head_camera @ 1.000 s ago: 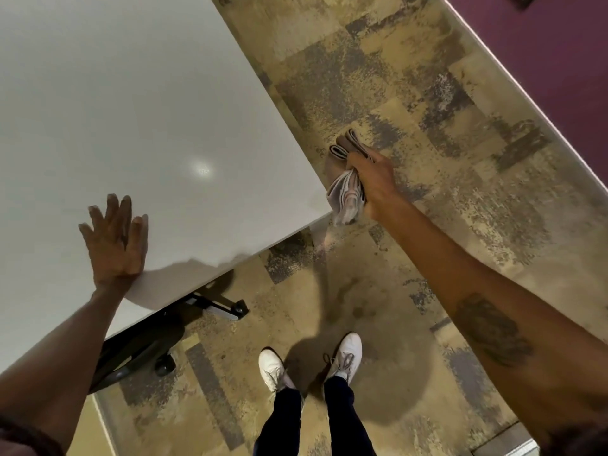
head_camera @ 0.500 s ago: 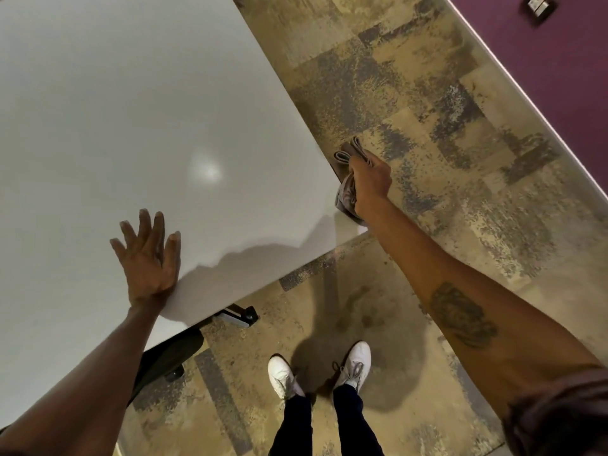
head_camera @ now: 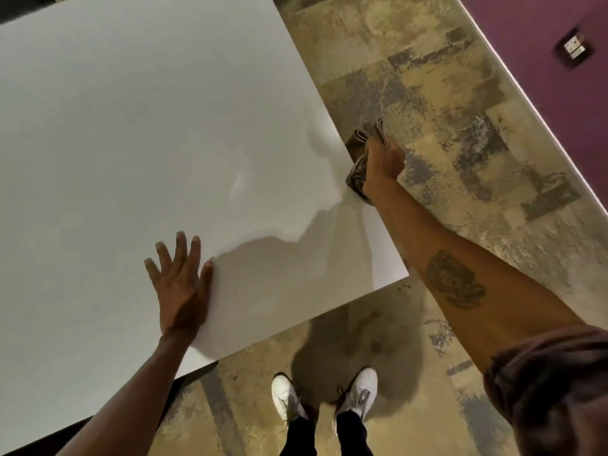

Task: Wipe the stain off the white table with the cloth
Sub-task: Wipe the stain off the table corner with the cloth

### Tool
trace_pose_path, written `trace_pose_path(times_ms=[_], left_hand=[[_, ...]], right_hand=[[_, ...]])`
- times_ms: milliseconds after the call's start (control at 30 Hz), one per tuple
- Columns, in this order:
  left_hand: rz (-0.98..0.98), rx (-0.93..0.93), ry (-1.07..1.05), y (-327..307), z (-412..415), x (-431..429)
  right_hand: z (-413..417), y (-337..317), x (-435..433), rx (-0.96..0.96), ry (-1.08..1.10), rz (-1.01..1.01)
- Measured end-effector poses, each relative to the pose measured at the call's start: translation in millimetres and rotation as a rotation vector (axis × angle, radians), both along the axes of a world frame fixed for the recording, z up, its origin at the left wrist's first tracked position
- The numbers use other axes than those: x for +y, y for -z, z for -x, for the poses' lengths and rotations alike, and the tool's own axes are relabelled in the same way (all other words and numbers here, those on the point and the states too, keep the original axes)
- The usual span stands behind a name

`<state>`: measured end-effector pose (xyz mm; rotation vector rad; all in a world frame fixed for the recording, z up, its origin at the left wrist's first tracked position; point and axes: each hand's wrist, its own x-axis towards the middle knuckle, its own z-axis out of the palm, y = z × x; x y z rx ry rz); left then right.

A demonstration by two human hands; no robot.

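The white table (head_camera: 148,126) fills the left and middle of the view, its near right corner by my right forearm. My right hand (head_camera: 383,162) is shut on a bunched brownish striped cloth (head_camera: 358,153) and presses it against the table's right edge. My left hand (head_camera: 179,284) lies flat on the tabletop near the front edge, fingers spread, holding nothing. No stain is visible on the white surface; only a faint glare patch and the shadows of my arms show.
Mottled tan and grey carpet (head_camera: 444,143) covers the floor to the right and in front of the table. A purple wall (head_camera: 543,60) with a white baseboard and a wall socket (head_camera: 574,49) runs along the upper right. My white shoes (head_camera: 357,393) stand below the table's front edge.
My right hand has brought the cloth from beside the table's corner up along its right edge and onto it. My left hand stays flat on the table; the view has shifted.
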<state>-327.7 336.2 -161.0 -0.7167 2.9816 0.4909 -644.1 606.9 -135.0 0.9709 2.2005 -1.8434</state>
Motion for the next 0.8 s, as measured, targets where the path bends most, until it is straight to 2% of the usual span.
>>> trace_pose_path(times_ms=[300,500,800], left_hand=[[0.035,0.065,0.02,4.5,1.6,-4.1],[0.033,0.098,0.017,5.7,1.2,-5.4],[0.014,0.134,0.015,3.6,1.8,-4.6]], right_hand=[[47.1,-4.6,-42.8,0.1,0.052,0.151],[49.7,-13.7,-68.5,0.316,0.047,0.241],[32.9,-17.0,-86.7,0.476,-0.419,-0.141]])
